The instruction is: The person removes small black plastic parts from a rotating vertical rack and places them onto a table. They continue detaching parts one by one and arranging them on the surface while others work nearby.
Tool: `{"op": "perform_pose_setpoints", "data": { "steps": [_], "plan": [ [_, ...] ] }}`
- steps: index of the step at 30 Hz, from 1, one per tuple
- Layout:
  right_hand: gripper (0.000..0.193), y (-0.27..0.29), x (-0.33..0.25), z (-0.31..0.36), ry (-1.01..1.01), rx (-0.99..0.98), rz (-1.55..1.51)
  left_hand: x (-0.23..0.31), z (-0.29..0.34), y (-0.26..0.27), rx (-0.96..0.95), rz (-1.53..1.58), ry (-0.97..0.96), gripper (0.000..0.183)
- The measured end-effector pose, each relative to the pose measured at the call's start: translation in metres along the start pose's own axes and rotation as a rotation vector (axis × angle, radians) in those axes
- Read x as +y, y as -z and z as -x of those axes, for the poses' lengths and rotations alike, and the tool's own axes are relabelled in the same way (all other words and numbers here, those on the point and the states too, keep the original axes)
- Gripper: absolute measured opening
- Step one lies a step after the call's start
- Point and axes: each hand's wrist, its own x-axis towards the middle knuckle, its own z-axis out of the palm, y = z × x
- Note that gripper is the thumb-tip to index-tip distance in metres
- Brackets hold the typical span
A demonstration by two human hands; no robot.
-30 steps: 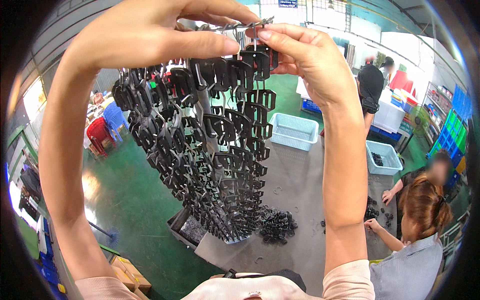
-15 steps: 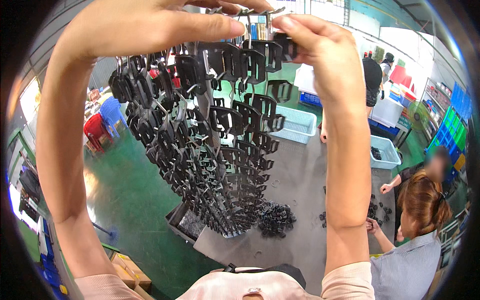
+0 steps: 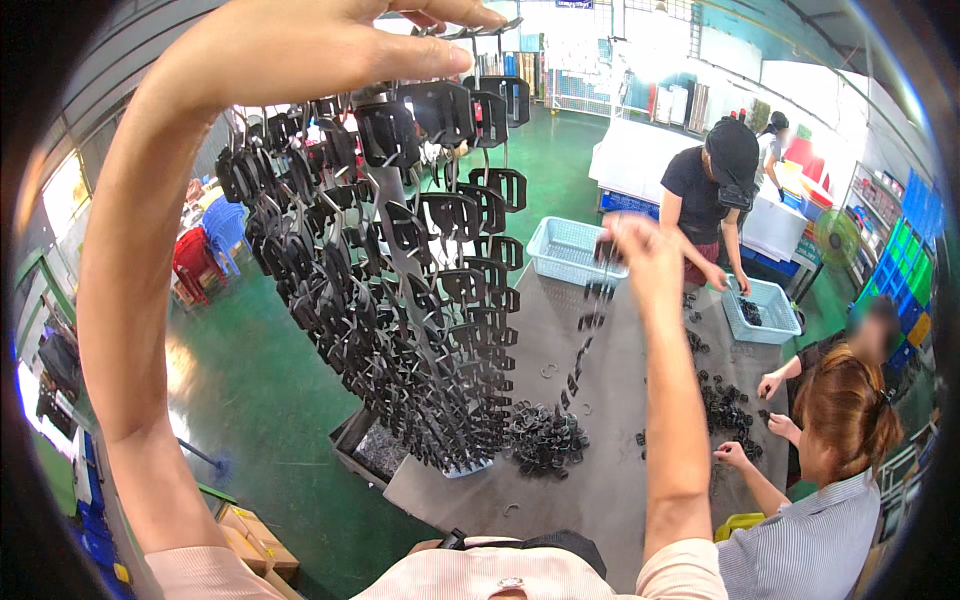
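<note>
Seen from above: gripping one wire rod (image 3: 492, 31) atop a tall hanging bundle of black clips (image 3: 380, 340) with left hand (image 3: 320, 52), thumb and fingers closed on it. Pinching one strand of black clips (image 3: 592, 321) by its upper end in blurred right hand (image 3: 645, 255), dangling over one grey table (image 3: 600, 490) to the bundle's right. Also around: one main clip pile (image 3: 545, 440), two pale blue baskets (image 3: 570, 268), four other people (image 3: 795, 545).
</note>
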Motion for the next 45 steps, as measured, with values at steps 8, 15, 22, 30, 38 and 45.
{"op": "perform_pose_setpoints", "data": {
  "steps": [8,15,22,30,38,45],
  "plan": [
    [0.020,-0.036,0.140,0.162,-0.262,-0.221,0.435,-0.007,-0.001,0.000,-0.035,0.036,0.184,0.060],
    [0.034,-0.027,-0.031,0.012,0.205,-0.126,-0.062,-0.011,0.003,0.006,-0.093,0.151,-0.089,0.062],
    [0.038,-0.034,-0.183,-0.046,0.148,-0.376,-0.488,-0.032,-0.006,0.004,-0.106,0.254,-0.217,0.050],
    [0.025,-0.044,-0.177,-0.064,0.111,-0.300,-0.422,-0.023,-0.007,0.009,-0.135,0.250,0.013,0.047],
    [0.020,-0.046,-0.187,-0.049,0.059,-0.200,-0.539,-0.013,0.000,0.000,0.016,0.154,-0.018,0.053],
    [0.017,-0.040,-0.167,-0.063,0.017,-0.310,-0.649,-0.007,-0.013,0.008,-0.107,0.142,-0.043,0.049]
  ]
}}
